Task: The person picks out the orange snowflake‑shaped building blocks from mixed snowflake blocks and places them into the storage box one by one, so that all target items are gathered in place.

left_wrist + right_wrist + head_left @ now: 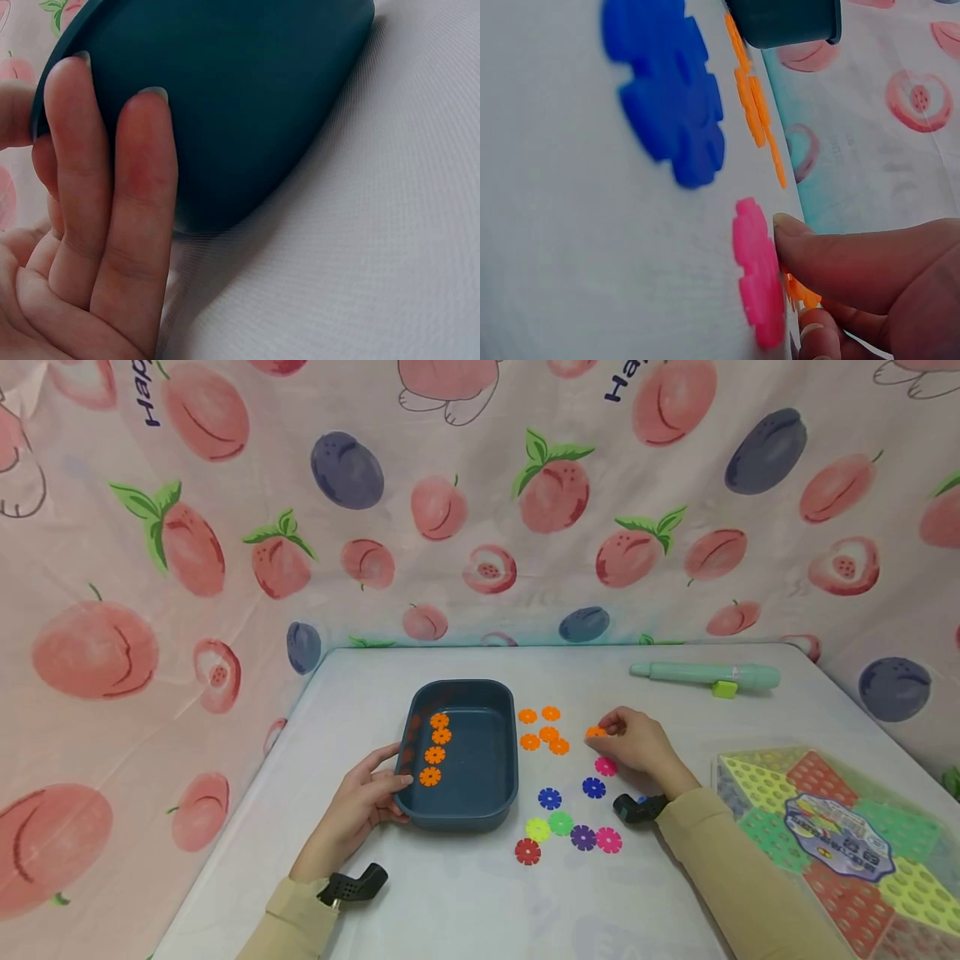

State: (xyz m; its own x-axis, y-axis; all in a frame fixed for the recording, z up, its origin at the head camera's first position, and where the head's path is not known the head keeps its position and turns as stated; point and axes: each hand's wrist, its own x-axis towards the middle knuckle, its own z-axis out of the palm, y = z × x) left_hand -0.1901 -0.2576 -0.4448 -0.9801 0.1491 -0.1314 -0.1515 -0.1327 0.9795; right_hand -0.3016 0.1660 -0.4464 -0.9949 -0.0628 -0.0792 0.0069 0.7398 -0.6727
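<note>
Beige sleeves [300,906]: enter from the bottom of the frame, a black wrist camera [358,886] on each wrist.
Mixed discs: notched, flower-shaped pieces lie at lower centre-right; a red disc [528,852] is nearest, a purple disc [583,837] and a pink disc [609,840] side by side, then yellow disc [537,829] beside green disc [560,823], and blue disc [550,798] beyond.
Storage box [836,835]: transparent with red, yellow and green panels, at lower right, running past the frame's right edge; the right sleeve crosses in front of it.
Left hand [358,810]: left of lower centre, gripping the tray's left wall, thumb over the rim, fingers against the outside.
Dark blue tray [480,768]: mid-frame, upright; four orange discs [435,755] lie in a column along its left side, with floor showing to their right.
Right hand [637,743]: right of centre, pinching an orange disc [596,732] between thumb and fingers; whether that disc touches the counter cannot be told.
Orange cluster [530,742]: five discs just beside the tray's right edge, a gap of counter separating them from the right hand.
Mint-green tube [697,673]: upper right of the counter, near the far edge, a lime block [724,689] before it.
Counter [375,693]: a broad strip lies between tray and left edge; the far edge meets a peach-print cloth [487,527].
</note>
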